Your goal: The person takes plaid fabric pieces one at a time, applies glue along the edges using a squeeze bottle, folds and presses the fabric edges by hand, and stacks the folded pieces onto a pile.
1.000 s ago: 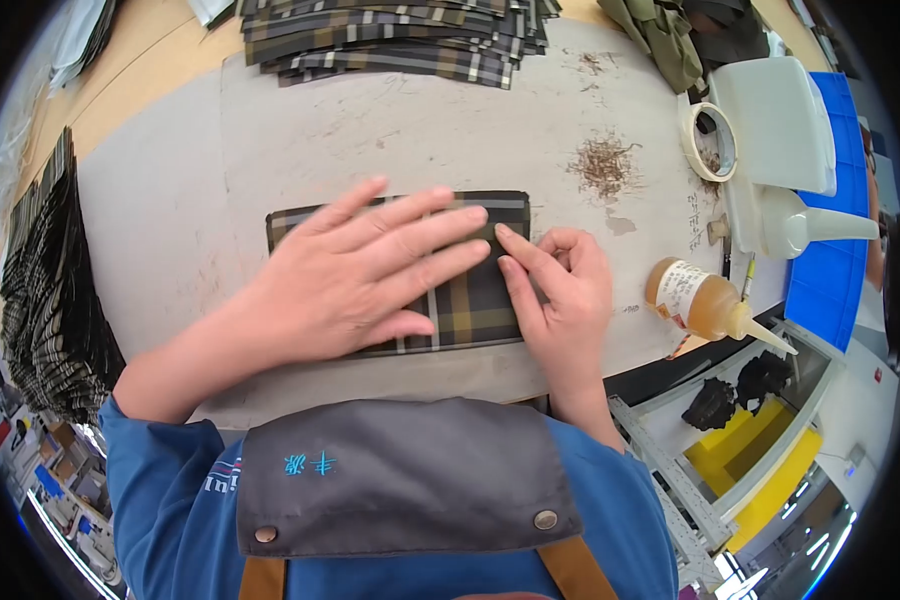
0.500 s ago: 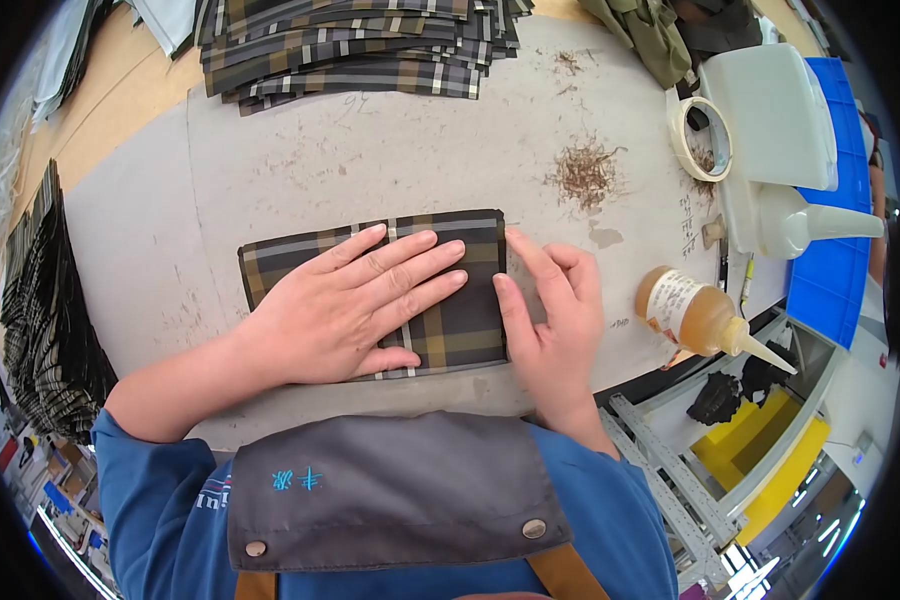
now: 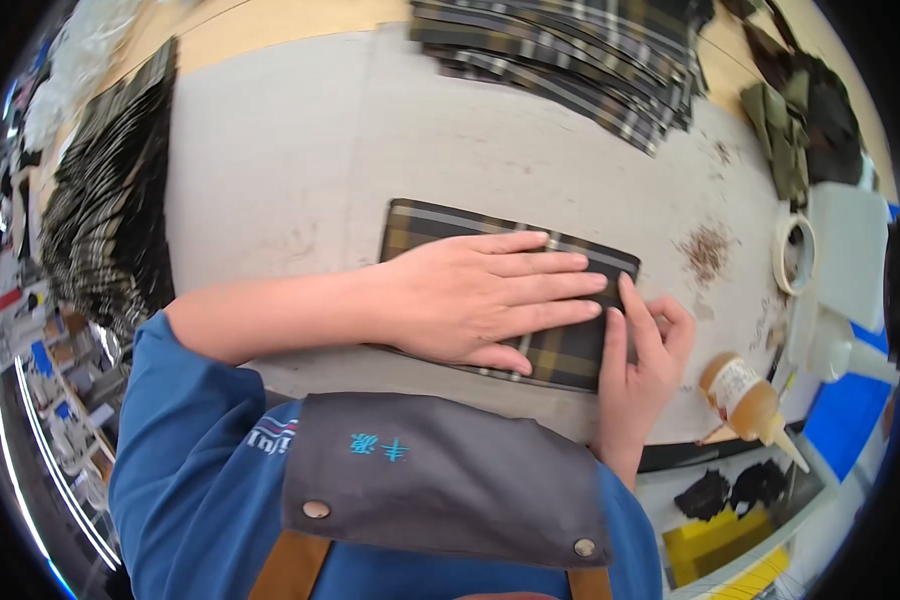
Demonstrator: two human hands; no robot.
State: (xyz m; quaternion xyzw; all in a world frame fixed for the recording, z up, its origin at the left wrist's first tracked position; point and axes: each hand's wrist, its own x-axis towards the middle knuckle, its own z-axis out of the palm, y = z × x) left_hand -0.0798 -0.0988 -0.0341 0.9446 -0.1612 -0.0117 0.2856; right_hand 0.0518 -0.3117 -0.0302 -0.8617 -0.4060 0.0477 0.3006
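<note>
A rectangular piece of plaid fabric [image 3: 560, 350], dark with olive and white bands, lies flat on the table in front of me. My left hand [image 3: 480, 295] rests palm down across it, fingers stretched out and slightly spread. It covers much of the fabric's left and middle part. At the right edge is my right hand [image 3: 650, 355], its index fingertip near the far corner and its thumb tip a little lower along the edge. These two fingers are apart, while the others are loosely bent.
Stacked plaid pieces [image 3: 580, 60] lie at the back; another pile [image 3: 115, 200] stands at left. To the right are a bottle of amber liquid [image 3: 740, 395], a tape roll [image 3: 795, 255], a pale plastic container [image 3: 850, 250], a blue bin [image 3: 845, 425] and brown scraps [image 3: 707, 252].
The view has swung left, so the table and everything on it appear shifted right and tilted. Both hands keep nearly the same places on the fabric.
</note>
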